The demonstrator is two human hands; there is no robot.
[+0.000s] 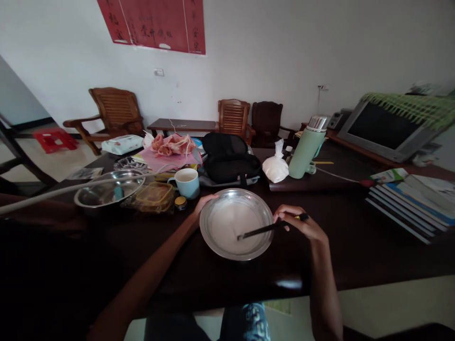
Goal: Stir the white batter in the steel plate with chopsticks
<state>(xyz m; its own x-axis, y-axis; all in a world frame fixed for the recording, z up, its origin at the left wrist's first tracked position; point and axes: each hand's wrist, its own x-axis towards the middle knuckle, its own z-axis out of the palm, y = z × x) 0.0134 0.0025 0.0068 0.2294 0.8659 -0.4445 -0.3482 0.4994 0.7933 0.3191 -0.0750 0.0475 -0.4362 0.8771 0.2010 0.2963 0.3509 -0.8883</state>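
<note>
Head view: left hand (pixel 203 205) partly hidden by bowl (pixel 212 243); chopsticks (pixel 261 230) blurred at tips.

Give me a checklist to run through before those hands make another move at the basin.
1. Metal basin steadied: ok; the left hand is at its left rim.
2. Black chopsticks held: ok; they are in the right hand.
3. Chopstick tips within the rim: ok; they point into the basin, toward its middle.
4. Tips touching the whitish contents: cannot tell from this angle.
5. Left side free of clutter: not ok; a light-blue mug and a yellow-lidded jar stand close to the left hand.
6. Green thermos capped: ok; its silver cap is on.
</note>
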